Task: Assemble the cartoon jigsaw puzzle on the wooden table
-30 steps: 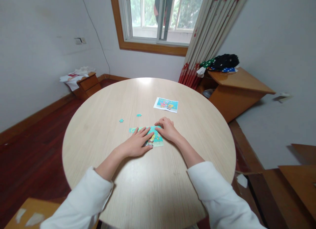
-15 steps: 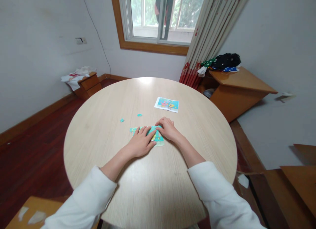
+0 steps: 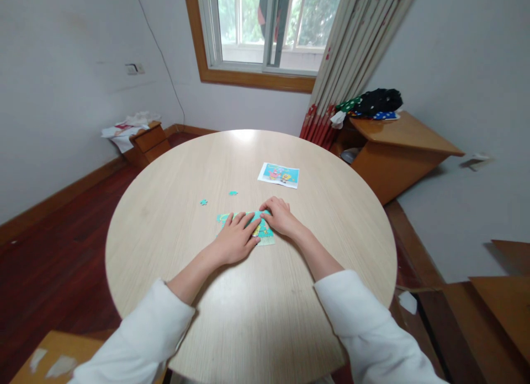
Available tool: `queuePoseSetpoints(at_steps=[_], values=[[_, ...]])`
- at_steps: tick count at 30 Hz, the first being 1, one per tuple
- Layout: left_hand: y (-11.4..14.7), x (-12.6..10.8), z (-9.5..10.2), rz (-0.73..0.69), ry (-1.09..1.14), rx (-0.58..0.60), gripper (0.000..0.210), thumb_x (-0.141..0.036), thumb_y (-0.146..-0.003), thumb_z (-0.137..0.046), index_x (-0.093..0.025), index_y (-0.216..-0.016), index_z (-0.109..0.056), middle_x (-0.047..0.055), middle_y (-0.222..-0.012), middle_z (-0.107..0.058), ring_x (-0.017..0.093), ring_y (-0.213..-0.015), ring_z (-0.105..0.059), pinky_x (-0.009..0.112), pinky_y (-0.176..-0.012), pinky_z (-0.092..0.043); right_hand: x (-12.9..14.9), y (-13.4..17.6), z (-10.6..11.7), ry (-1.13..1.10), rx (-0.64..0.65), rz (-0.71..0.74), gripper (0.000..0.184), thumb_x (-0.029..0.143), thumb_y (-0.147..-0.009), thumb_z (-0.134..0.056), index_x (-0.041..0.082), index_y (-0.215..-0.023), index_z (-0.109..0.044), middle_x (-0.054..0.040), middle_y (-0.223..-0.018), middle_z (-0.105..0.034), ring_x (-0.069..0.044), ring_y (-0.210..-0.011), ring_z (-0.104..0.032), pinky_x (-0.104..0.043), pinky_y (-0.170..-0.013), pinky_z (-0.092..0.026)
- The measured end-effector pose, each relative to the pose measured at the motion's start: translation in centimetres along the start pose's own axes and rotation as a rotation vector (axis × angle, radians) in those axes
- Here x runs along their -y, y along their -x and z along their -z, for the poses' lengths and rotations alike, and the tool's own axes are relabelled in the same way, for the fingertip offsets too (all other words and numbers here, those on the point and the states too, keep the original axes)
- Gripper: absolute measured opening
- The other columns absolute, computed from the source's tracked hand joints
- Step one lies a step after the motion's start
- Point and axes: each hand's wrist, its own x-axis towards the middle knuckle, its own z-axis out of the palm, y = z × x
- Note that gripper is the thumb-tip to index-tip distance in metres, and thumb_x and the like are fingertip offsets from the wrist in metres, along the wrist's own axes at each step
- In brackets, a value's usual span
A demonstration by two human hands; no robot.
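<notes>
A partly assembled jigsaw puzzle (image 3: 266, 239), teal with yellow parts, lies flat under my hands. My left hand (image 3: 237, 240) rests on it with fingers spread, covering its middle and left. At the puzzle's upper right edge is my right hand (image 3: 281, 216). Its fingers are curled in, thumb and forefinger closed on a teal piece at that edge, mostly hidden by the fingertips. Two loose teal puzzle pieces lie beyond my left hand: one puzzle piece (image 3: 203, 202) to the left, another puzzle piece (image 3: 233, 193) nearer the middle.
A printed reference picture (image 3: 279, 175) with cartoon figures lies beyond my right hand on the round wooden table (image 3: 165, 235). Behind the table are a window (image 3: 265, 31) and a curtain (image 3: 348, 53). A wooden cabinet (image 3: 397, 152) with cloths on top stands at the right.
Both hands keep nearly the same place and pose on the puzzle. The whole view has shifted very slightly; the loose pieces and picture have not moved on the table.
</notes>
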Motion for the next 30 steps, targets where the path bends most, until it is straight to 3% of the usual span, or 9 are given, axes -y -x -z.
queuePoseSetpoints(at_steps=[10, 16, 22, 30], values=[[0.0, 0.3, 0.0, -0.003, 0.026, 0.008, 0.053, -0.042, -0.093, -0.029, -0.019, -0.141, -0.034, 0.009, -0.149, -0.031, 0.032, -0.134, -0.026, 0.053, -0.109, -0.017, 0.1, 0.1, 0.3, 0.015, -0.047, 0.044, 0.007, 0.019, -0.079, -0.062, 0.017, -0.084, -0.066, -0.0062, -0.094, -0.061, -0.02, -0.096, -0.051, -0.037, -0.086, -0.033], [0.2, 0.8, 0.1, -0.021, 0.067, 0.017, 0.053, -0.043, -0.094, -0.025, -0.02, -0.14, -0.035, 0.008, -0.149, -0.031, 0.03, -0.135, -0.026, 0.051, -0.109, -0.018, -1.7, -0.2, 0.9, -0.115, -0.162, 0.047, 0.012, 0.015, -0.083, -0.054, 0.015, -0.082, -0.066, -0.0067, -0.084, -0.064, -0.015, -0.079, -0.056, -0.03, -0.076, -0.041], [0.2, 1.2, 0.0, -0.028, 0.105, 0.005, 0.055, -0.046, -0.094, -0.021, -0.019, -0.14, -0.035, 0.008, -0.149, -0.031, 0.028, -0.136, -0.025, 0.05, -0.11, -0.017, -3.0, -0.1, 1.1, -0.18, -0.083, 0.036, 0.01, 0.014, -0.079, -0.058, 0.015, -0.083, -0.067, -0.0057, -0.082, -0.065, -0.014, -0.075, -0.057, -0.027, -0.072, -0.043], [0.1, 1.4, -0.2, -0.032, 0.136, -0.003, 0.055, -0.046, -0.095, -0.019, -0.019, -0.14, -0.036, 0.009, -0.149, -0.03, 0.027, -0.137, -0.024, 0.05, -0.111, -0.016, -2.6, 0.1, 1.0, -0.158, -0.032, 0.058, 0.015, 0.016, -0.074, -0.065, 0.015, -0.088, -0.067, -0.0043, -0.085, -0.062, -0.013, -0.076, -0.055, -0.027, -0.073, -0.043]])
